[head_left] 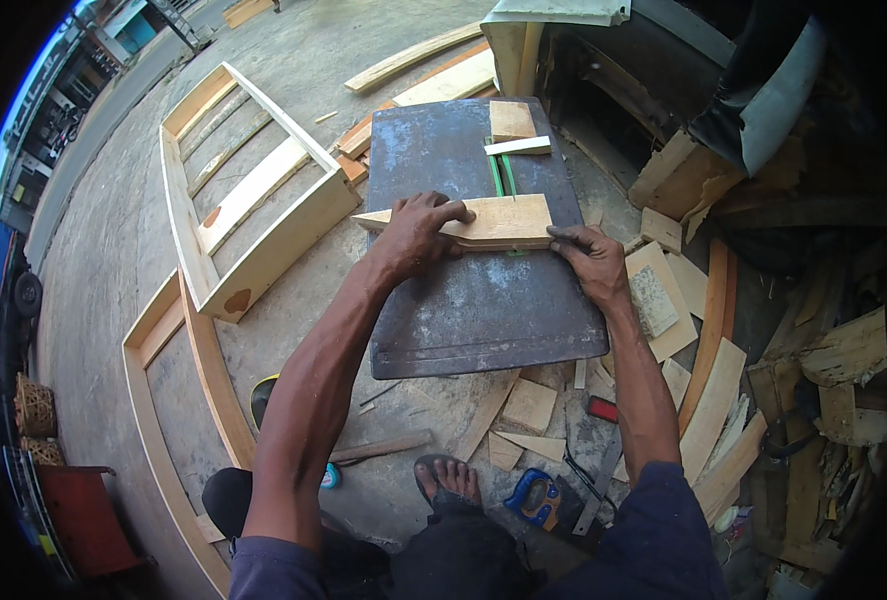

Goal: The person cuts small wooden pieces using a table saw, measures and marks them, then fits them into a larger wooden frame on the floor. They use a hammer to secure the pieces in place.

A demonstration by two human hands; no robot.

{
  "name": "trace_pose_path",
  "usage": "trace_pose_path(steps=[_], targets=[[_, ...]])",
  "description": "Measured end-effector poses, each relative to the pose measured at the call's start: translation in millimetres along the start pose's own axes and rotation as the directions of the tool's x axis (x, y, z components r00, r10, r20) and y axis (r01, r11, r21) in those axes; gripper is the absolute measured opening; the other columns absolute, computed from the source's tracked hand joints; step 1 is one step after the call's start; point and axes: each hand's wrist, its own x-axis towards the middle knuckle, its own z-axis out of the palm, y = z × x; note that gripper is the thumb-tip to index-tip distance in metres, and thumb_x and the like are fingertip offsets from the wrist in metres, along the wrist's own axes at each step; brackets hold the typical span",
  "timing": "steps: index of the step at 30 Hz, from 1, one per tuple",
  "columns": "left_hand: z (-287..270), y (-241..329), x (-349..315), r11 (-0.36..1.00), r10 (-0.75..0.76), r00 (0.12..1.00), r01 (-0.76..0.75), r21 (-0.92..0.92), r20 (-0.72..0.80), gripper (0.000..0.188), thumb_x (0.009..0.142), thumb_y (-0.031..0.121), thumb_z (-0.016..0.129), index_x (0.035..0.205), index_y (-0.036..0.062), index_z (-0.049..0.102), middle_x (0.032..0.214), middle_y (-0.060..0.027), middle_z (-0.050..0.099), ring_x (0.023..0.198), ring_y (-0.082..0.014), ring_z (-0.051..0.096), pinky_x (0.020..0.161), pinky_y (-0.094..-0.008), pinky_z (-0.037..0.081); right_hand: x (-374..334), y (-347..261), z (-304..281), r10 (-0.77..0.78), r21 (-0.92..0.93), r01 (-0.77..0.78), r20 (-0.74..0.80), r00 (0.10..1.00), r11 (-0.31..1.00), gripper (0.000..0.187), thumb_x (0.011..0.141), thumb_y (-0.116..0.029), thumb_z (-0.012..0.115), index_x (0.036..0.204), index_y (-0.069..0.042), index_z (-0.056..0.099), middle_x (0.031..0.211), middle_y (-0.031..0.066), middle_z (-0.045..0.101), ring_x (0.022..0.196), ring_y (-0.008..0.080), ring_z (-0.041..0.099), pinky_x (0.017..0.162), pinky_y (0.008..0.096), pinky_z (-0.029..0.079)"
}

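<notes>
A pale wooden board (509,218), pointed at its left end, lies crosswise on a dark, worn tabletop (474,310). My left hand (419,238) grips it near the pointed end, thumb along the top face. At the square right end, my right hand (594,262) pinches it between thumb and fingers. Beyond the board, two green strips (502,176) line a slot in the tabletop; whatever lies in the slot under the board is hidden. A thin white wood strip (519,146) crosses the slot, and a small wood block (512,120) sits behind it.
Wooden frames (264,270) lie on the concrete to the left. Below the table are offcuts (529,405), a blue-handled saw (536,497), a small red-and-black object (602,408) and my sandalled foot (447,480). Scrap wood (814,430) crowds the right, below a dark cabinet-like structure (614,60).
</notes>
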Motion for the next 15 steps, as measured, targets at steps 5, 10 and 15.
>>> trace_pose_path(steps=[5,10,15], targets=[[0.8,-3.7,3.2,1.0,0.012,1.0,-0.012,0.004,-0.006,0.049,0.083,0.02,0.087,0.129,0.0211,0.071,0.138,-0.013,0.064,0.136,-0.0341,0.054,0.117,-0.0506,0.034,4.5,1.4,1.6,-0.02,-0.001,0.02,-0.011,1.0,1.0,0.026,0.093,-0.016,0.08,0.119,-0.017,0.082,0.109,0.0079,0.076,0.1,0.0177,0.072,0.092,0.0319,0.056],[2.0,-8.9,6.9,1.0,0.019,1.0,-0.019,0.006,-0.002,0.048,0.083,0.021,0.087,0.128,0.0212,0.071,0.137,-0.013,0.065,0.135,-0.0343,0.054,0.116,-0.0509,0.035,8.0,2.5,1.6,0.013,-0.003,-0.013,0.002,1.0,1.0,0.026,0.093,-0.015,0.08,0.119,-0.016,0.082,0.11,0.0085,0.077,0.102,0.018,0.072,0.093,0.0319,0.056],[1.4,-11.4,9.5,0.999,0.038,0.999,-0.037,0.006,-0.014,0.048,0.082,0.023,0.087,0.128,0.0221,0.071,0.137,-0.0132,0.065,0.135,-0.0346,0.054,0.117,-0.0507,0.034,11.3,5.0,2.0,-0.026,0.02,0.026,-0.004,1.0,0.999,0.026,0.093,-0.014,0.08,0.118,-0.016,0.083,0.11,0.009,0.077,0.101,0.0184,0.072,0.093,0.0316,0.056]])
